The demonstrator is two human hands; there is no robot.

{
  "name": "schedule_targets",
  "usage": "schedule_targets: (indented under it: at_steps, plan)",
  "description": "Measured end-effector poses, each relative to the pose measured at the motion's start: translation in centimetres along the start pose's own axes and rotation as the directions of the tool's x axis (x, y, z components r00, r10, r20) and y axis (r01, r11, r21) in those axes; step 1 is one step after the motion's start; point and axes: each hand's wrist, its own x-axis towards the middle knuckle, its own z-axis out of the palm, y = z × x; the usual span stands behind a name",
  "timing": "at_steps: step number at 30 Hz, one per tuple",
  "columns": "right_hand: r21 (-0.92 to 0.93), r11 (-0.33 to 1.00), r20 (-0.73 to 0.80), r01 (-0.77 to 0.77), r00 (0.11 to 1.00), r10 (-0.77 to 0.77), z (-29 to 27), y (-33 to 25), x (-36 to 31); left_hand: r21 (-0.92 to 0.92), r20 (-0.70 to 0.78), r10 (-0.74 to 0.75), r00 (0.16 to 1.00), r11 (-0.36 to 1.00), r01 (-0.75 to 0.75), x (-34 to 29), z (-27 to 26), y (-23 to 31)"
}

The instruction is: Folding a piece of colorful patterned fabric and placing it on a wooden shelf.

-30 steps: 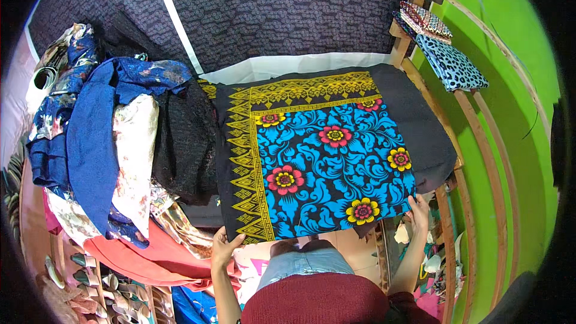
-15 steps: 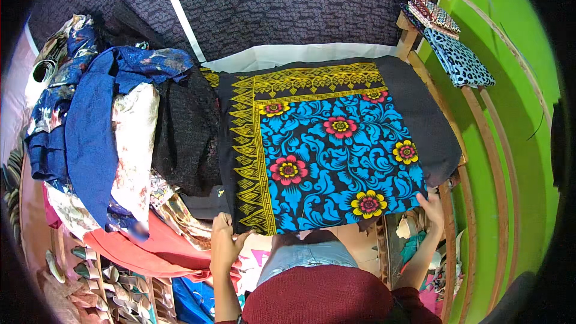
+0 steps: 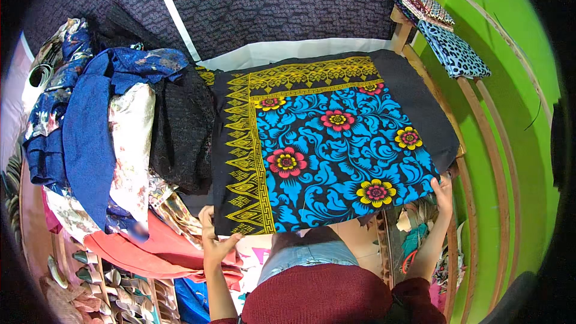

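Note:
A folded black cloth [image 3: 336,162] with blue leaves, red and yellow flowers and a yellow patterned border lies spread in front of me. My left hand [image 3: 215,246] is at its near left corner, fingers along the left edge and thumb apart along the near edge. At the near right corner, my right hand [image 3: 443,197] pinches the cloth's edge; part of its fingers is hidden. Plain black fabric [image 3: 414,96] shows beyond the pattern's right side. Against the left edge of the cloth lies a dark, textured garment [image 3: 183,132].
Heaped to the left are a blue garment [image 3: 90,138], a white floral one [image 3: 132,138] and a coral cloth [image 3: 162,246]. Shoes [image 3: 123,294] fill a rack below. Folded patterned cloths [image 3: 453,48] rest on a wooden rail [image 3: 492,144] by the green wall [image 3: 528,192].
The cloth's near right corner has shifted slightly right and up with my right hand. My left hand has moved a little left, and its thumb and fingers have spread apart.

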Motion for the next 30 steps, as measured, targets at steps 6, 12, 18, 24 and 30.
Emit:
schedule_targets:
  at_steps: [6,12,18,24,30]
  plan:
    - [-0.046,0.988,0.067,-0.146,0.987,0.149,0.4,3.7,-1.6,-0.124,0.211,-0.444,0.871,0.871,0.475,-2.1,1.0,-2.3]
    - [-0.385,0.894,-0.103,-0.229,0.973,0.205,1.8,1.4,-2.1,-0.001,0.126,-0.456,0.881,0.888,0.46,-3.8,1.3,-4.2]
    - [-0.134,0.956,-0.175,-0.26,0.956,0.235,1.4,1.9,-2.2,-0.372,0.169,-0.711,0.682,0.595,0.712,-4.5,2.0,-3.5]
    - [0.297,0.912,-0.291,-0.283,0.882,0.369,3.0,3.5,-3.2,-0.558,0.04,-0.683,0.729,0.59,0.583,-5.0,3.9,-2.9]
    - [0.299,0.906,-0.361,-0.3,0.843,0.399,2.3,8.2,-2.9,-0.349,-0.098,-0.578,0.81,0.782,0.516,-5.2,4.5,-4.6]
